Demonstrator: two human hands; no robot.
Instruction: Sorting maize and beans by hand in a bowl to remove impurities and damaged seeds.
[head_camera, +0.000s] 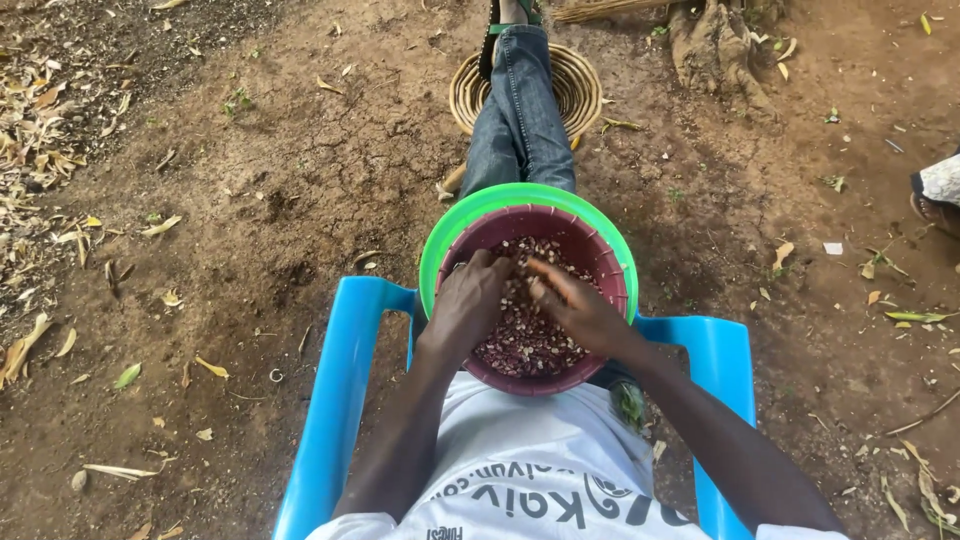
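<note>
Head cam, looking straight down at someone sat in a bright blue plastic chair (345, 380) on bare dirt; a maroon basin (605, 265) sits on their lap, nested inside a green basin (470, 215) whose rim shows round the far side; the maroon one holds a layer of reddish and pale beans (525, 335). Left hand (468, 305) is down in the beans, fingers curled loosely, touching them; can't tell if it's actually gripping any. Right hand (578, 305) is in there too, fingertips pinched together near the middle of the pile, maybe on a bean, too small to tell. A jeans leg (520, 120) stretches out over a woven basket (580, 90) on the ground; dry leaves (40, 110) litter the left side.
</note>
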